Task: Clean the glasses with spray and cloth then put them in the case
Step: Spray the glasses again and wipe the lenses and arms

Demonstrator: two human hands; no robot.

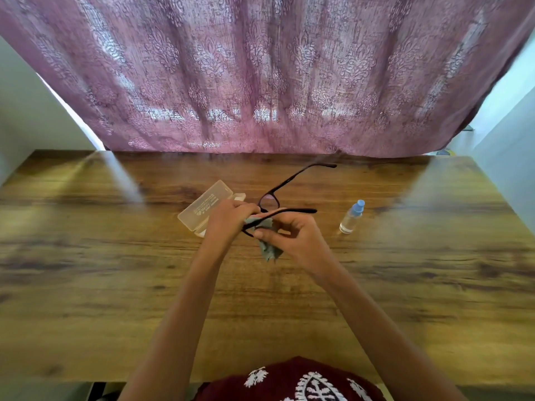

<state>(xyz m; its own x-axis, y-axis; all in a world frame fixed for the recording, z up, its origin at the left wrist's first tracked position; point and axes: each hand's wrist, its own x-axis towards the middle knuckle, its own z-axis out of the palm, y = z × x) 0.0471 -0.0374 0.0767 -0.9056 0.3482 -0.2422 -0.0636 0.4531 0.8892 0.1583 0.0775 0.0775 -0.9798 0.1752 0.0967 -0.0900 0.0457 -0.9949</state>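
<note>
Both hands raised above the wooden surface (115,285). Left hand (228,218), grip closed on the black-framed glasses (270,202) and on the grey cloth (267,247), which is bunched at the lower lens and hangs down between the two hands. Right hand (295,235), grip closed on the frame from the other side, thumb forward; one temple arm runs out just above it. Translucent case (202,209) lies open directly beyond the left hand. Spray bottle (351,217), blue cap, stands upright to the right of the right hand, apart from it.
</note>
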